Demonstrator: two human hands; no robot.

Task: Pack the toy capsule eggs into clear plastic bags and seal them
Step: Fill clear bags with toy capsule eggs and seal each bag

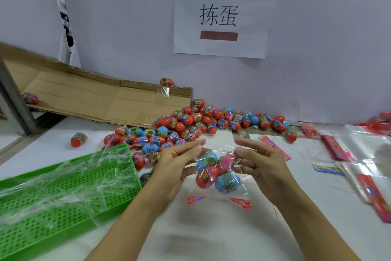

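Holding a clear bag (pixel 220 176) between both hands above the table (pixel 211 229), I pinch its open top: my left hand (pixel 177 163) grips the near-left edge, my right hand (pixel 260 161) grips the right edge with fingers curled on the film. Four eggs (pixel 227 182) sit inside, two blue, one red, one pink, just below my fingertips. Beyond my hands lies the loose pile of eggs (pixel 190 123) against the wall. To the left of my left hand is a green tray (pixel 69 197) with crumpled film in it. Right of my right hand lie flat empty bags (pixel 359 155) with pink headers.
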